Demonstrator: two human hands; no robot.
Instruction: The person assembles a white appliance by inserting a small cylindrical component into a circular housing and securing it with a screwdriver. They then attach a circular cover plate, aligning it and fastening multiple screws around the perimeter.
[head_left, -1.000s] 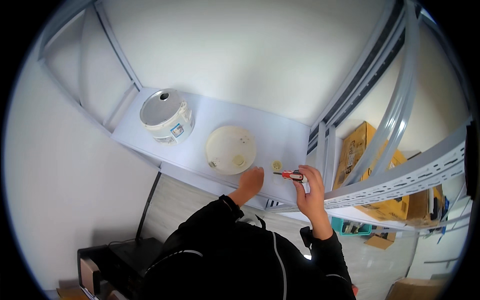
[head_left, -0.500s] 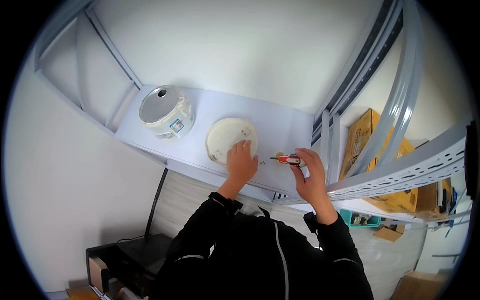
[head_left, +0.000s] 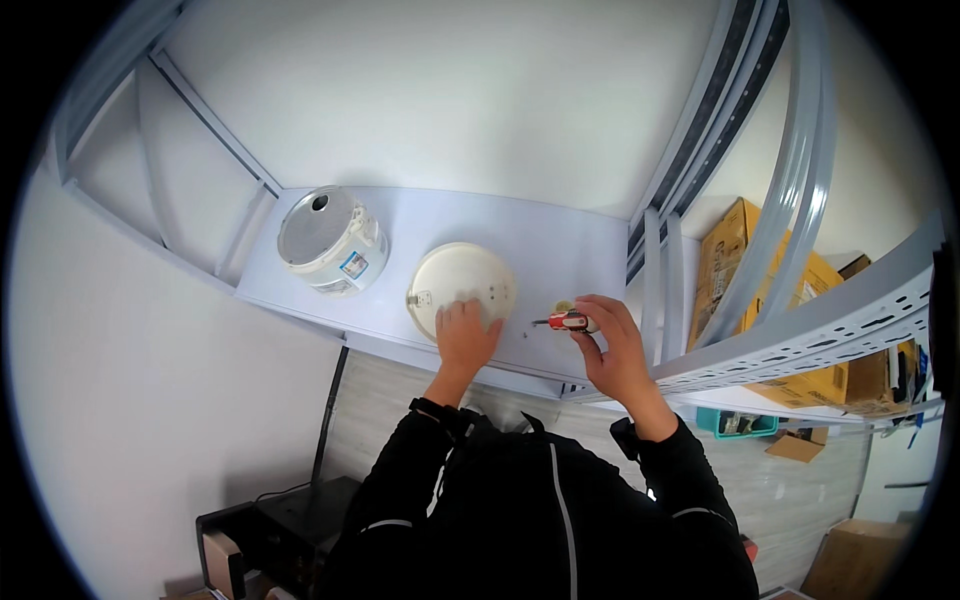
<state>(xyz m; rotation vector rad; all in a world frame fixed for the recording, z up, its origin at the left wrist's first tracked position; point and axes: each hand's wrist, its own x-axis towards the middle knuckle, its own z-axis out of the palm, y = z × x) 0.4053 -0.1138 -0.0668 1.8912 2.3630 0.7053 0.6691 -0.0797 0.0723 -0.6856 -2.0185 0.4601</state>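
Observation:
A round white disc point(head_left: 462, 268), like a lid, lies on the white shelf board in front of me. A small metal fitting point(head_left: 420, 299) sits at its left edge, and several dark holes show near its right edge. My left hand point(head_left: 464, 335) rests on the disc's near part, fingers spread and holding nothing. To the right, my right hand point(head_left: 615, 350) is closed around the red and white handle of a screwdriver point(head_left: 568, 321), its tip pointing left toward the disc. Below the tip lie small screw-like pieces point(head_left: 526, 335). Behind the screwdriver shows a small yellowish round thing point(head_left: 564, 306), partly hidden.
A white bucket point(head_left: 335, 245) with a grey top and a dark round hole stands at the shelf's left. Grey metal shelf uprights point(head_left: 655, 285) rise on the right. Beyond them are yellow cardboard boxes point(head_left: 725, 260) and a teal bin point(head_left: 737, 424). A black machine point(head_left: 280, 530) stands lower left.
The disc has turned clockwise, bringing its metal fitting to the left edge. My left hand has shifted left and nearer on it. The right hand still holds the screwdriver; the view has moved slightly.

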